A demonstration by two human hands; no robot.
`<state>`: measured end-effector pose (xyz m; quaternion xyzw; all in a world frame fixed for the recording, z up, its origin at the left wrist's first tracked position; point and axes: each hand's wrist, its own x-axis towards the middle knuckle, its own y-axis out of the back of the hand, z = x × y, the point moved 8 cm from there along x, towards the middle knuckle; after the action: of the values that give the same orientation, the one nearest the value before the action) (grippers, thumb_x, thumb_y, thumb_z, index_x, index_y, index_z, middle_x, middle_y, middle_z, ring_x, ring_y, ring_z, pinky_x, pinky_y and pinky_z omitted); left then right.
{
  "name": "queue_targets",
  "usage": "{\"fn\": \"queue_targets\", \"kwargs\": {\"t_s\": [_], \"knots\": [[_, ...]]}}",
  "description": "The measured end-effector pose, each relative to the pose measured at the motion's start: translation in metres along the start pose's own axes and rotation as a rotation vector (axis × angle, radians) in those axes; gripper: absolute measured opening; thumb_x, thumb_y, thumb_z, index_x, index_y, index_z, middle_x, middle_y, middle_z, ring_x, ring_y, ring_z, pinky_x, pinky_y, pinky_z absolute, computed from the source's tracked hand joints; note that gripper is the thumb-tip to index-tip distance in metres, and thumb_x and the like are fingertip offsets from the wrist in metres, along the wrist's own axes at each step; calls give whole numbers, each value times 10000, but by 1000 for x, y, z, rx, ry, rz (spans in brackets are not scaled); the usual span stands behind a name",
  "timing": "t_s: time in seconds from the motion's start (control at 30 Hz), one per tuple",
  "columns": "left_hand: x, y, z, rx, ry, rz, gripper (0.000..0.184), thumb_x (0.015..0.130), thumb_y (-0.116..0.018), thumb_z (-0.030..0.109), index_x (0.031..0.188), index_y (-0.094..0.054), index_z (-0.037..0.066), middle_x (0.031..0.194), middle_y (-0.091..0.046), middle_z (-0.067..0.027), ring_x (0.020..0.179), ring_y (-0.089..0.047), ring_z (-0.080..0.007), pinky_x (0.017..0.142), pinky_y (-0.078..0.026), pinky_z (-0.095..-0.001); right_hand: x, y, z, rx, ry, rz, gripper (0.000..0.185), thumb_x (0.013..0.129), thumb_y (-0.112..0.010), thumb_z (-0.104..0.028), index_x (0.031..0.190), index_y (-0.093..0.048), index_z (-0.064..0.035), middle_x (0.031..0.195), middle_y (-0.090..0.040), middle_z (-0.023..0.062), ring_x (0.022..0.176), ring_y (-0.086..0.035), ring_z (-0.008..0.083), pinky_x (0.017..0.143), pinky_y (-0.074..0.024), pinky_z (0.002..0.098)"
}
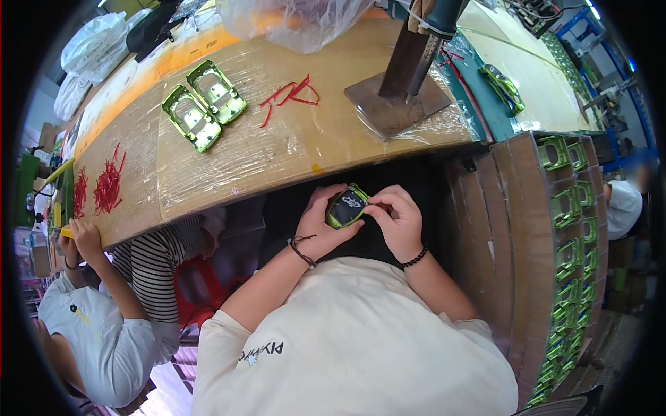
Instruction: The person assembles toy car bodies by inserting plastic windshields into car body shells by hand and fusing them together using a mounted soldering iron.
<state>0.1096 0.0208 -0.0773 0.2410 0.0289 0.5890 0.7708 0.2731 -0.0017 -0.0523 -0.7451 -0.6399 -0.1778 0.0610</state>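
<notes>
My left hand [321, 220] is closed around a small bright-green toy car shell [337, 220] with a black panel and a white mark on it. The shell is held over my lap, just off the table's front edge. From the other side, my right hand [398, 216] pinches thumb and forefinger together at the shell's right edge. Whatever lies between those fingertips is too small to make out. On the table ahead lie two open green toy car shells [192, 123] [220, 96], side by side, and a few loose red strips [295, 93].
A metal post on a square base plate [397, 107] stands on the table [277, 152]. Red scraps [109, 184] lie at left, near a co-worker's hands [84, 239]. Another green shell [503, 90] rests at right. A tall cardboard box [499, 229] beside me holds several green shells [569, 208].
</notes>
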Motion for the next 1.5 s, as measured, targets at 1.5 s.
{"fn": "queue_targets", "kwargs": {"t_s": [1.5], "knots": [[-7, -7, 18, 168, -33, -12, 683, 654, -834, 197, 1263, -530, 145, 1066, -574, -162, 959, -619, -340, 793, -528, -388, -11, 16, 5, -31, -268, -19, 73, 828, -690, 31, 900, -688, 37, 871, -664, 45, 779, -634, 116, 686, -518, 242]]}}
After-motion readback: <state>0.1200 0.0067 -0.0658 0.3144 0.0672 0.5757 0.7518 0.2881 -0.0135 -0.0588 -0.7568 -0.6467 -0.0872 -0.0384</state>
